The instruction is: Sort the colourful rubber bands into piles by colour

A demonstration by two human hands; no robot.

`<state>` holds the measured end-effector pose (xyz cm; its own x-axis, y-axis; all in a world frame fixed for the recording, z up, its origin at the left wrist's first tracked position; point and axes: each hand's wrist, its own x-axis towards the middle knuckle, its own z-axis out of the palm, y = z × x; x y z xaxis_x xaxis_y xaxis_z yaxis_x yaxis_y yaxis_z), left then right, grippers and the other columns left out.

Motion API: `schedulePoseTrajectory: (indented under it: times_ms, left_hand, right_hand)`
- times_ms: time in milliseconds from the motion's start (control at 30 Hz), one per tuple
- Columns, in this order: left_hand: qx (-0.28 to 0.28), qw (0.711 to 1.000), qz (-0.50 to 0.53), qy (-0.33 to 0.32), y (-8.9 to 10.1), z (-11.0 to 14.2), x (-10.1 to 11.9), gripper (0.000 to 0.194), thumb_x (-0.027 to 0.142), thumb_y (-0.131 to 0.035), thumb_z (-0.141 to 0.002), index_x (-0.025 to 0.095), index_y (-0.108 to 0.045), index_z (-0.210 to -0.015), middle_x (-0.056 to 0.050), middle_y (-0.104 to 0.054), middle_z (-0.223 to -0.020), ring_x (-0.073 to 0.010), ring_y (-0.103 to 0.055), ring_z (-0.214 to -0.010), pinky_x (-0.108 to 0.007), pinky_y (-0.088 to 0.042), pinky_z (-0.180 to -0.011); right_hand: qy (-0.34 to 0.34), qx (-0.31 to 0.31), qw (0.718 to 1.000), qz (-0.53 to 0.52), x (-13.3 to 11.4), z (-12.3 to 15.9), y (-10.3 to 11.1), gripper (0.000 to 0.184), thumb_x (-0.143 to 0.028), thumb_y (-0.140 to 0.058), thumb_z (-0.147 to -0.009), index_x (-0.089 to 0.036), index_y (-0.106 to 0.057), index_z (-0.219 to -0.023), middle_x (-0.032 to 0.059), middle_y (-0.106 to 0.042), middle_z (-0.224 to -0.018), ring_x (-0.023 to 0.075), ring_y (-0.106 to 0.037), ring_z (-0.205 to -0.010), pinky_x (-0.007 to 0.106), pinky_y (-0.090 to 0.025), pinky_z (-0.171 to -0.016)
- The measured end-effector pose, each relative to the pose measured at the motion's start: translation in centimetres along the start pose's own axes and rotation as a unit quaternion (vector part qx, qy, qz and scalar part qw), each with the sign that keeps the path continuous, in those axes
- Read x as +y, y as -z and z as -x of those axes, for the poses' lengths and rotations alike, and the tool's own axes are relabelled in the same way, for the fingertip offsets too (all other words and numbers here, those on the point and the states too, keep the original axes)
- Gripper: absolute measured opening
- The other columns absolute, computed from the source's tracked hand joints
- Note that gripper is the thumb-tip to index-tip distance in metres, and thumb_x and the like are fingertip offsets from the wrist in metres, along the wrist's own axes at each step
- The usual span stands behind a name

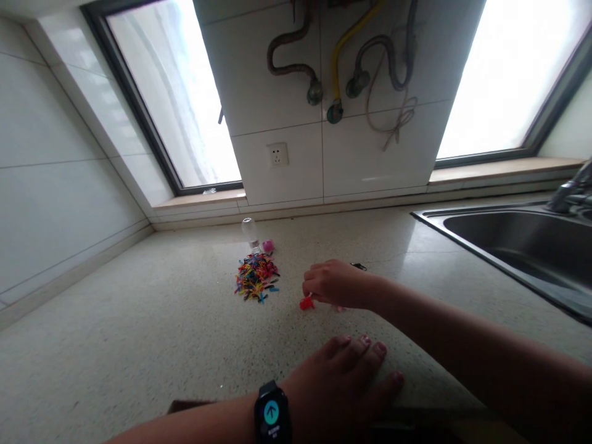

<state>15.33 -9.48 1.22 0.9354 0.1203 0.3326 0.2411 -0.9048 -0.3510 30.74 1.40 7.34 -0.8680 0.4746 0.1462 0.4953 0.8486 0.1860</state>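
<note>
My right hand (330, 282) hovers low over the counter with its fingers pinched together, pointing left. Just under the fingertips lies a small red heap (306, 303) of what look like little rubber bands. Whatever the pinch holds is hidden by the fingers. Nearer to me, my left hand (345, 379) rests flat by the counter's front edge, fingers spread, with a black watch (272, 412) on the wrist. To the left of my right hand is a mixed pile of small colourful bands (256, 275). Some pinkish bits (341, 308) show beneath my right wrist.
A clear bottle (250, 232) and a pink round piece (267, 245) sit behind the colourful pile. Past my right hand lies a small black item (358, 266). A steel sink (435, 217) is set into the speckled counter (161, 308) at right.
</note>
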Motion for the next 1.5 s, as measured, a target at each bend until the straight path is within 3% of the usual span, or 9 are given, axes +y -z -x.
schedulePoseTrajectory:
  times_ms: [167,300,400,533,700,967,1100,1267,1500]
  left_hand:
    - [-0.006,1.0,-0.005,-0.006,0.1,0.0,-0.1,0.053,0.044,-0.033,-0.101,0.019,-0.039,-0.147,-0.014,-0.043,-0.15,-0.0274,-0.048,-0.13,-0.039,-0.042,-0.103]
    - [-0.011,1.0,-0.004,-0.001,0.3,0.0,-0.1,0.056,0.047,-0.032,-0.101,0.018,-0.038,-0.148,-0.014,-0.043,-0.15,-0.028,-0.047,-0.131,-0.04,-0.042,-0.103]
    - [-0.007,1.0,-0.005,-0.002,0.4,0.0,-0.1,0.052,0.042,-0.034,-0.101,0.02,-0.039,-0.148,-0.013,-0.044,-0.15,-0.0275,-0.047,-0.132,-0.04,-0.041,-0.104]
    - [-0.003,1.0,0.0,-0.004,0.4,0.0,-0.2,0.053,0.043,-0.033,-0.101,0.018,-0.039,-0.148,-0.013,-0.045,-0.15,-0.0285,-0.047,-0.132,-0.041,-0.041,-0.105]
    - [0.0,1.0,0.009,-0.002,0.0,0.2,0.0,0.057,0.046,-0.034,-0.1,0.016,-0.037,-0.149,-0.014,-0.043,-0.151,-0.0288,-0.047,-0.133,-0.042,-0.039,-0.107]
    - [-0.03,0.996,0.086,-0.01,1.0,0.4,-0.7,0.057,0.051,-0.037,-0.099,0.019,-0.04,-0.146,-0.01,-0.042,-0.152,-0.0279,-0.04,-0.138,-0.042,-0.038,-0.108]
    - [-0.032,0.986,0.16,-0.012,1.8,0.4,-2.9,0.042,0.046,-0.041,-0.098,0.023,-0.056,-0.131,-0.001,-0.06,-0.136,-0.0186,-0.056,-0.118,-0.035,-0.046,-0.093]
    - [-0.089,0.981,0.12,0.123,4.0,1.6,-8.8,0.03,0.033,-0.044,-0.098,0.022,-0.071,-0.094,-0.004,-0.071,-0.086,-0.0154,-0.061,-0.081,-0.028,-0.043,-0.069]
    - [-0.137,0.902,0.066,0.405,5.0,6.9,-17.3,0.03,0.048,-0.053,-0.089,0.025,-0.074,-0.092,-0.001,-0.067,-0.075,-0.0129,-0.055,-0.063,-0.027,-0.032,-0.059]
  right_hand:
    - [-0.026,0.042,0.999,-0.016,1.9,2.1,1.1,0.012,-0.018,-0.057,-0.092,-0.019,-0.067,-0.087,0.003,-0.066,-0.081,0.0155,-0.059,-0.079,0.027,-0.038,-0.068]
    - [-0.117,0.122,0.982,-0.082,5.6,5.1,0.0,0.013,-0.023,-0.055,-0.091,-0.021,-0.068,-0.093,0.0032,-0.068,-0.088,0.0155,-0.06,-0.081,0.027,-0.041,-0.073]
    - [-0.301,0.244,0.912,-0.134,9.3,8.2,-2.6,0.021,-0.032,-0.051,-0.092,-0.02,-0.068,-0.095,0.0027,-0.067,-0.076,0.0141,-0.056,-0.064,0.027,-0.041,-0.063]
    - [-0.401,0.261,0.864,-0.156,13.4,13.1,-5.6,0.025,-0.04,-0.056,-0.088,-0.02,-0.07,-0.095,0.0038,-0.068,-0.075,0.0147,-0.055,-0.06,0.028,-0.042,-0.06]
    - [-0.433,0.235,0.854,-0.167,14.9,16.3,-6.5,0.029,-0.044,-0.057,-0.086,-0.02,-0.071,-0.093,0.0057,-0.07,-0.076,0.0167,-0.058,-0.062,0.03,-0.044,-0.062]
    - [-0.439,0.225,0.833,-0.25,14.2,14.6,-7.8,0.034,-0.048,-0.055,-0.085,-0.019,-0.07,-0.094,0.0036,-0.068,-0.069,0.0165,-0.059,-0.061,0.029,-0.045,-0.061]
    - [-0.448,0.222,0.828,-0.254,14.2,14.6,-7.8,0.035,-0.048,-0.054,-0.086,-0.019,-0.07,-0.094,0.0027,-0.066,-0.066,0.0163,-0.058,-0.06,0.029,-0.044,-0.061]
    - [-0.444,0.225,0.828,-0.258,14.3,14.8,-7.7,0.035,-0.048,-0.054,-0.086,-0.019,-0.07,-0.094,0.0027,-0.066,-0.066,0.0165,-0.058,-0.06,0.03,-0.044,-0.061]
    - [-0.451,0.241,0.817,-0.266,14.4,14.8,-7.4,0.037,-0.05,-0.055,-0.084,-0.018,-0.071,-0.092,0.0028,-0.066,-0.064,0.0159,-0.057,-0.057,0.029,-0.043,-0.058]
